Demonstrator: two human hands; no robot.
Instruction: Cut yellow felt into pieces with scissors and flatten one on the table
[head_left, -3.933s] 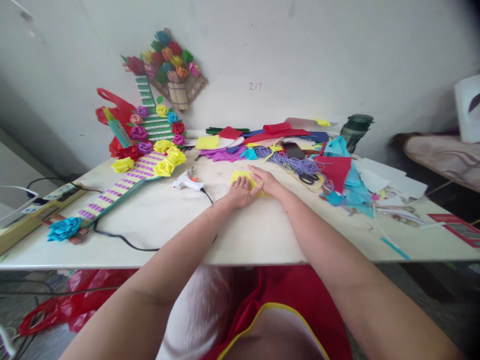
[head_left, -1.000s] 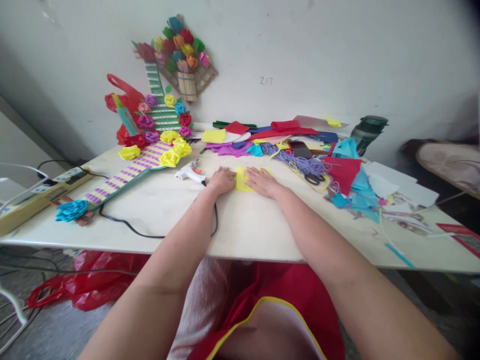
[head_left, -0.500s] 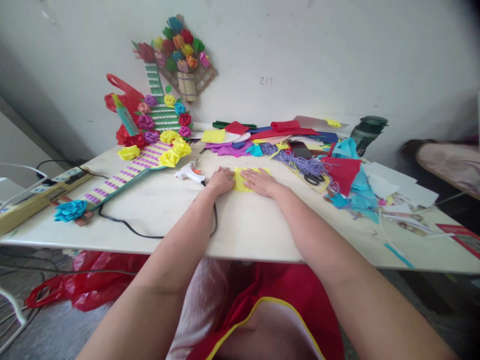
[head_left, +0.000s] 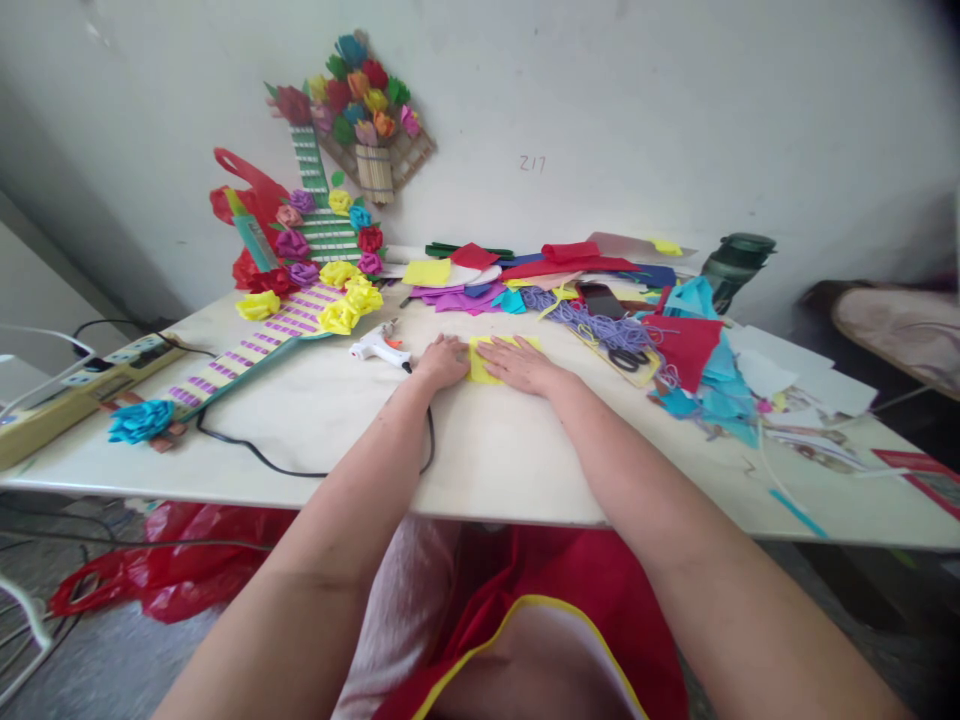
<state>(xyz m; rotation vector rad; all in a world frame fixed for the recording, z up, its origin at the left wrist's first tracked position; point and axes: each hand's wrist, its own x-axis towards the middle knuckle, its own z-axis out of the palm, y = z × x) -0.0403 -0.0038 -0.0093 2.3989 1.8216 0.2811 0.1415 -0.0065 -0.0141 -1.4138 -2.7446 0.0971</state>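
A small yellow paper sheet (head_left: 485,373) lies flat on the white table (head_left: 487,460). My left hand (head_left: 444,361) rests at the sheet's left edge, palm down with its fingers laid flat. Across the sheet lies my right hand (head_left: 519,364), fingers stretched out and covering much of its right part. Just left of my left hand is a white glue gun (head_left: 379,347) with an orange trigger, its black cord running over the table.
Paper flowers decorate a guitar-shaped craft (head_left: 289,310) on the left. Coloured paper (head_left: 457,297), purple string (head_left: 581,318), scissors (head_left: 628,358) and a phone (head_left: 600,299) lie behind and right. A dark bottle (head_left: 739,268) stands at the back right; a power strip (head_left: 90,390) is far left.
My right hand's fingers have shifted slightly left over the yellow sheet. My left hand has stayed in place.
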